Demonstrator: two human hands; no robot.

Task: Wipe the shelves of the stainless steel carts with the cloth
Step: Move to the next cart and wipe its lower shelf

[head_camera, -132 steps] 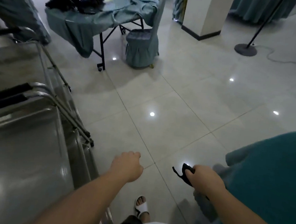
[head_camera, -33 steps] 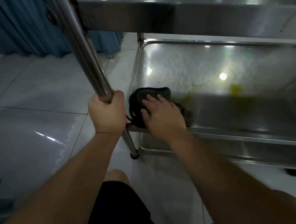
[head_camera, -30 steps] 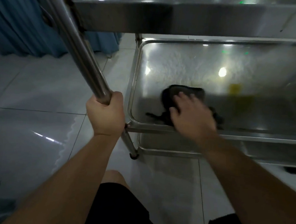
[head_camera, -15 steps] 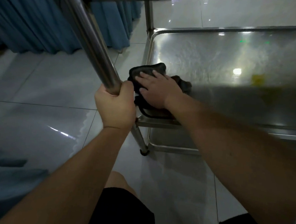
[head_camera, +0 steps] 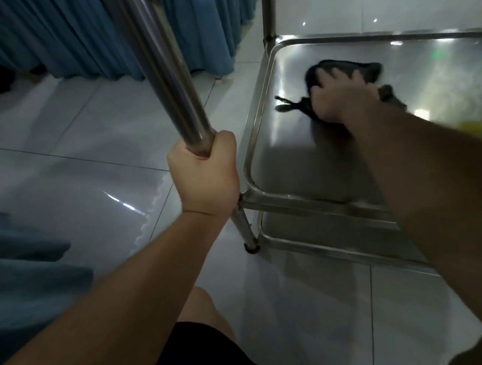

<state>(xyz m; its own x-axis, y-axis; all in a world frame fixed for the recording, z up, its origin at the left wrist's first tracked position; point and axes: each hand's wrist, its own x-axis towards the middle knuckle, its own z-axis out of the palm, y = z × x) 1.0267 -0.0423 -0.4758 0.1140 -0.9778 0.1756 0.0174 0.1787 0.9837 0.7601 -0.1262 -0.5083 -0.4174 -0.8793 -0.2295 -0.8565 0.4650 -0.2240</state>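
Observation:
A stainless steel cart shelf [head_camera: 278,167] fills the upper right, with a lower shelf [head_camera: 309,245] under it. A dark cloth [head_camera: 344,68] lies on the shelf's far left part. My right hand [head_camera: 339,99] presses flat on the cloth, fingers spread and blurred. My left hand [head_camera: 206,174] grips the cart's near-left upright post [head_camera: 157,59], just above the shelf corner. A yellowish smear [head_camera: 474,126] shows on the shelf right of my forearm.
Blue curtains [head_camera: 74,19] hang along the upper left over glossy white floor tiles [head_camera: 95,132]. Blue fabric [head_camera: 13,274] lies at lower left. The cart's far-left post [head_camera: 269,10] rises at the top. My knee [head_camera: 205,311] is below the cart's foot.
My right hand has slid the cloth away from the near-left corner, deeper and to the right on the shelf. My left hand still grips the post. The view has shifted left.

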